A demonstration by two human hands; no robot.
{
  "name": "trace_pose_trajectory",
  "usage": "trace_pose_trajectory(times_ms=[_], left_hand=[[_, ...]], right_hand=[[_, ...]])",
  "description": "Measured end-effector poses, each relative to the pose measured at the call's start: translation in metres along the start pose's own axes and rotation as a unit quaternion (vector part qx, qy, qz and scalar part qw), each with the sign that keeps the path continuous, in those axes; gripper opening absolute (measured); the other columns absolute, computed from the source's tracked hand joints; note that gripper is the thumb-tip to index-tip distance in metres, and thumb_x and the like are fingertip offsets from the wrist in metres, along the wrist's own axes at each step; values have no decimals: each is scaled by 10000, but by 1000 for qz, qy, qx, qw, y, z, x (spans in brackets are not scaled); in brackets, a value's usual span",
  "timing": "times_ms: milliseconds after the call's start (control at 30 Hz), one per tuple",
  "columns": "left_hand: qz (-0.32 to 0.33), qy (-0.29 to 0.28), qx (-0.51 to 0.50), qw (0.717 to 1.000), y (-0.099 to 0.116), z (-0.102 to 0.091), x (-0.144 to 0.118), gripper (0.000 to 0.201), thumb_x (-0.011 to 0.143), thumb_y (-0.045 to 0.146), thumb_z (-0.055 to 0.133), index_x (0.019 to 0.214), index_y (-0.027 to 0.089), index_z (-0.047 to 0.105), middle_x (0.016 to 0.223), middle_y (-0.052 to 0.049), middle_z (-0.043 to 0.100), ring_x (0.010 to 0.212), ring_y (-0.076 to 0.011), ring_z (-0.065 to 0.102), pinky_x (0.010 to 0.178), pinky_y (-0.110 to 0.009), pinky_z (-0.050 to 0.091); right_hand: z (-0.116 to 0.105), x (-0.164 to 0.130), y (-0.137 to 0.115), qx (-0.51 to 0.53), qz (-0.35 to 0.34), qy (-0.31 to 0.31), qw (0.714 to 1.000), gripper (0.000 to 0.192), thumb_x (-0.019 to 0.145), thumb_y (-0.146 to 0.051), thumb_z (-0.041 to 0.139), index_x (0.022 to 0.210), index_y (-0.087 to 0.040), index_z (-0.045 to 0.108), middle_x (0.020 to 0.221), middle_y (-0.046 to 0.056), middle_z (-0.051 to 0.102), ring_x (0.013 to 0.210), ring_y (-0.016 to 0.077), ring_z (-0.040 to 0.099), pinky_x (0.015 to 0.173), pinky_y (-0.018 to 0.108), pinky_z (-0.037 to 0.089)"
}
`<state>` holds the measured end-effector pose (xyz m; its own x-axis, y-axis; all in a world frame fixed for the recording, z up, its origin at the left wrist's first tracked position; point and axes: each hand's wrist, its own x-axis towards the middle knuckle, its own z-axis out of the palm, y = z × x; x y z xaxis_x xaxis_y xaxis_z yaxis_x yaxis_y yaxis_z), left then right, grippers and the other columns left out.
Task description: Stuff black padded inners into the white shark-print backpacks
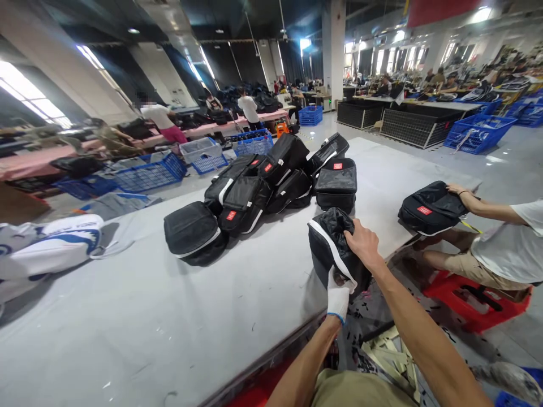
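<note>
I hold a black bag (328, 243) with a white stripe upright at the near edge of the grey table (169, 322). My right hand (361, 243), bare, grips the bag's top. My left hand (338, 297), in a white glove, holds its lower side. A pile of several black bags (263, 189) with red labels lies further back on the table. At the right, a seated person's hand (456, 190) rests on another black bag (430, 210).
A white and blue bag (51, 249) lies at the table's left. The seated person sits on a red stool (475, 299). Blue crates (148, 172) and work tables with other people stand behind. Scraps litter the floor by my legs.
</note>
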<state>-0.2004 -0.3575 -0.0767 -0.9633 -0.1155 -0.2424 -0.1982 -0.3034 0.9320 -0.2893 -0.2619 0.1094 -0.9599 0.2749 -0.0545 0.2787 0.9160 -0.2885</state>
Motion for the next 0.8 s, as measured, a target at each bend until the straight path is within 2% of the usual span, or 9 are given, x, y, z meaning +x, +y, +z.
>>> trace_pose_trajectory(times_ms=[133,267,333,433,500,567,667,733,800], left_hand=[[-8,5,-1,1000,8,1,-8,982,667,205,813,1604,165,523,1272,-163,814,1140,-305,799,1019,-440,651],[68,-24,137,988,19,-27,-16,938,800,217,752,1694,209,466,1526,-155,717,1338,-286,740,1205,-443,573],[126,-19,223,966,24,-42,-14,960,808,194,744,1719,229,445,1576,-146,683,1411,-314,689,1274,-493,514],[225,10,351,909,41,-52,2,936,788,163,741,1692,195,498,1539,-189,690,1460,-385,630,1309,-554,452],[279,47,377,882,61,-52,18,869,837,171,706,1685,182,516,1556,-213,672,1484,-385,608,1307,-539,438],[306,68,368,875,87,-52,38,745,952,254,672,1683,213,538,1539,-201,693,1437,-360,648,1265,-506,467],[260,54,387,883,119,-73,70,564,1067,475,639,1596,283,649,1351,-154,801,1246,-344,750,1136,-471,534],[166,78,433,882,127,-105,84,521,1117,531,530,1527,255,694,1278,-155,826,1195,-339,772,1062,-447,559],[58,130,485,863,119,-144,84,524,1145,461,400,1431,172,730,1258,-202,826,1185,-346,780,990,-437,584]], right_hand=[[0,-3,1,-2,4,9,1000,431,1143,-470,533,1499,-229,564,1221,166,807,1159,357,783,926,402,532],[-2,-5,-2,1,14,6,1000,424,1146,-478,531,1484,-226,573,1217,171,809,1160,362,786,928,411,535],[-3,-7,-6,2,13,4,1000,417,1147,-472,528,1476,-222,581,1235,179,806,1173,362,784,932,410,536],[0,-14,-12,1,4,10,1000,409,1152,-452,524,1483,-218,581,1247,173,807,1171,352,788,923,393,534],[5,-21,-16,-2,-11,13,1000,410,1161,-431,518,1503,-212,573,1227,163,812,1140,337,797,902,375,529],[11,-30,-19,-5,-30,19,999,410,1171,-401,510,1525,-202,564,1204,158,815,1113,321,804,877,359,522],[19,-38,-20,-14,-45,29,998,423,1186,-367,489,1569,-193,538,1207,156,816,1097,299,807,850,344,512],[20,-38,-14,-20,-48,29,998,426,1191,-379,484,1573,-200,535,1228,146,817,1097,300,807,841,346,508],[19,-35,-5,-24,-40,26,999,414,1193,-414,481,1540,-200,555,1231,138,820,1095,313,805,832,356,504]])
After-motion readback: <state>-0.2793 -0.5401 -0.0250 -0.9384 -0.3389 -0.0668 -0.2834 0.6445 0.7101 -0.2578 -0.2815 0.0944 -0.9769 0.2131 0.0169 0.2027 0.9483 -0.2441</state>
